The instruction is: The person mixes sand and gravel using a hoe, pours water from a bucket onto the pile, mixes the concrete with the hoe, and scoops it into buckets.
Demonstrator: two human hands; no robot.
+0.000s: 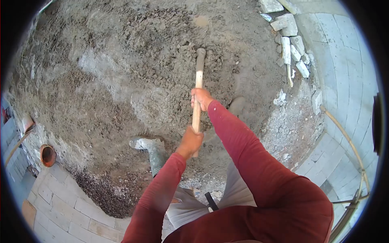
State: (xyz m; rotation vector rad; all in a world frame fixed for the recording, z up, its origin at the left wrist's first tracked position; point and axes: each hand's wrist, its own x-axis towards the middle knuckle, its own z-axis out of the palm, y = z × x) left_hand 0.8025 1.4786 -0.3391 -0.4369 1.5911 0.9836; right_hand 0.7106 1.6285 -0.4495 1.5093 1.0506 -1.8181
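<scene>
Both my hands grip the pale wooden handle of a hoe (pixel 198 77). My right hand (pixel 201 99) is wrapped round the middle of the shaft. Nearer my body, my left hand (pixel 190 141) is closed round its lower part. The far end of the hoe is caked in grey mud and sunk into the wet mix (pixel 162 60); its blade is hidden there. My mud-covered left boot (pixel 148 143) stands in the mix left of the handle, and a muddy right boot (pixel 237 106) shows on the right.
Broken pale blocks (pixel 288 26) are piled at the upper right. An orange-brown bowl-like container (pixel 48 155) lies at the left edge of the mix, near dark gravel (pixel 107 194). Block paving (pixel 67 202) borders it. A curved pole (pixel 344 131) lies along the right.
</scene>
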